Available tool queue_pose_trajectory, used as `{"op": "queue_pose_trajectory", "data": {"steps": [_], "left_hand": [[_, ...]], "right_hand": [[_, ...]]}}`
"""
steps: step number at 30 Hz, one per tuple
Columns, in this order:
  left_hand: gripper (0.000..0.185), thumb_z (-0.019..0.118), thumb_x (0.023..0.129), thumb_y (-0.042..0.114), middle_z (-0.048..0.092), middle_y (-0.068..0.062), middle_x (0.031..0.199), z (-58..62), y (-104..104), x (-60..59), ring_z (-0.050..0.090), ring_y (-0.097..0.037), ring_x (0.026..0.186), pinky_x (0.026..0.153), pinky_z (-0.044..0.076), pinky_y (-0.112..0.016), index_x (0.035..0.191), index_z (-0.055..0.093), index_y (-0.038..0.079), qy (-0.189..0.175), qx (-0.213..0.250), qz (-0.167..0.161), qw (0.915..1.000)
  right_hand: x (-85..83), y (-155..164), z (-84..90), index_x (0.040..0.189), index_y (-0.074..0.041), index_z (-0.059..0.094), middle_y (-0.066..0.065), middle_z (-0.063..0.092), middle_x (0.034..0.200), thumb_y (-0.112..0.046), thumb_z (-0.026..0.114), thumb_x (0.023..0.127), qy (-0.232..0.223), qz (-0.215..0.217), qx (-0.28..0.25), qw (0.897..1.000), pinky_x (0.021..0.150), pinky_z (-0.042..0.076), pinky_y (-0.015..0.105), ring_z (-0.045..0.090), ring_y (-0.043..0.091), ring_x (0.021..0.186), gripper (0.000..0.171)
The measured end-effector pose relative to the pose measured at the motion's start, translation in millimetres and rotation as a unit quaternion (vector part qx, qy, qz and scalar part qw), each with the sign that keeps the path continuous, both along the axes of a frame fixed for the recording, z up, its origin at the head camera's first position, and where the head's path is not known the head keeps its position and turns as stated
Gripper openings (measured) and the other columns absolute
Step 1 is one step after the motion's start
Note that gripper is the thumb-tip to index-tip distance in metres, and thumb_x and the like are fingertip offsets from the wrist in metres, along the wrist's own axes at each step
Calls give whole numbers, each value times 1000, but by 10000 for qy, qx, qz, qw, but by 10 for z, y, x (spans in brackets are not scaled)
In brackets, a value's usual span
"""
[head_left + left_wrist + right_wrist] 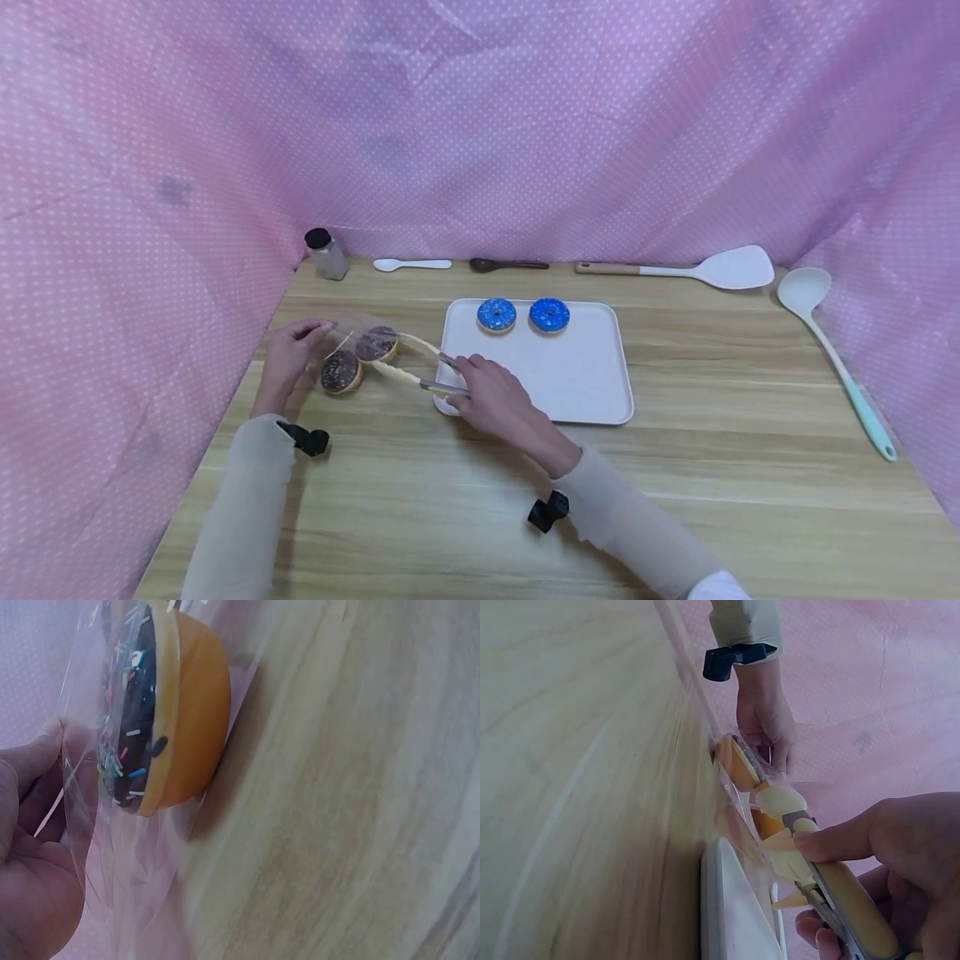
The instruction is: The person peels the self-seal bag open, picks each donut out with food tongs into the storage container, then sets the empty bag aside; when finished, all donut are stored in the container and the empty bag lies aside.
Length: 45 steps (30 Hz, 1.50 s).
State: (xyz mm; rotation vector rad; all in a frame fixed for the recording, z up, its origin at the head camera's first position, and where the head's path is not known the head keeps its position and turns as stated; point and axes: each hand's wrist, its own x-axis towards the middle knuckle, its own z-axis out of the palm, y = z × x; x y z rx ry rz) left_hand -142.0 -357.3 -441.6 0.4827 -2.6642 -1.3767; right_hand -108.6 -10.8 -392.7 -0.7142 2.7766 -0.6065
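Between thumb and finger, my left hand [288, 358] pinches the edge of a clear plastic bag [86, 832]. Two chocolate-topped doughnuts lie at that bag, a nearer one [341, 372] and a farther one [377, 343]. Seen from the left wrist, a doughnut [199, 697] with coloured sprinkles shows through the film. My right hand [495, 400] grips a pair of tongs [847, 900] with cream-coloured tips and metal parts. Those tips are spread either side of the farther doughnut. Plastic film overlaps the tips in the head view.
A white tray [570, 379] under the right hand bears two blue-iced doughnuts [550, 315]. Along the back lie a jar [328, 257], a white spoon [412, 264], a dark spoon [510, 265] and a spatula [735, 268]. A ladle [832, 358] lies at right.
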Motion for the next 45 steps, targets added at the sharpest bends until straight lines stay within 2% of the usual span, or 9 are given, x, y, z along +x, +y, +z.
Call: {"op": "queue_pose_trajectory", "data": {"steps": [5,11,19,25,32,37,45], "left_hand": [[51,57,90,52,66,-1,117,12,22,4,55,-3,100,83,45,-22,117,67,10,5,86,12,10000],[47,60,91,46,67,0,107,5,25,-5,55,-1,91,77,45,-15,116,68,7,186,-32,13,9998],[51,58,90,51,66,-1,114,9,-20,5,54,-2,99,85,44,-22,118,67,9,115,22,214,9997],[50,58,91,50,66,1,113,20,-47,26,53,-4,100,85,44,-24,119,66,9,37,90,200,9998],[54,56,91,53,62,-7,123,34,-62,34,53,-7,102,88,44,-26,122,64,11,-102,56,211,9997],[53,56,91,53,61,-10,127,39,-73,39,52,-8,105,90,44,-26,123,63,11,-110,49,230,9997],[54,55,92,52,59,-12,130,54,-81,49,52,-14,112,97,44,-35,125,62,10,-162,98,275,9994]], "right_hand": [[36,57,-38,131,-12,55,3,61,108,-36,67,88,285,116,-7,9995,70,49,29,52,15,82,50],[61,93,-55,131,-13,55,2,61,106,-36,68,88,268,133,-138,9995,70,49,30,52,15,81,51],[87,194,-13,135,-16,52,4,62,114,-37,67,88,-80,44,-335,9994,79,50,33,53,15,87,54],[115,326,8,137,-16,51,5,62,116,-38,68,88,-172,-56,-379,9991,83,51,35,55,16,91,57],[170,516,17,137,-16,51,4,62,117,-38,70,86,-117,-91,-480,9987,84,51,36,56,16,93,59],[207,656,36,137,-14,52,4,63,115,-38,71,85,87,-79,-571,9983,79,50,33,55,14,88,59],[276,909,84,136,-13,53,3,64,112,-36,72,85,272,-258,-719,9967,68,43,27,50,13,81,59]]}}
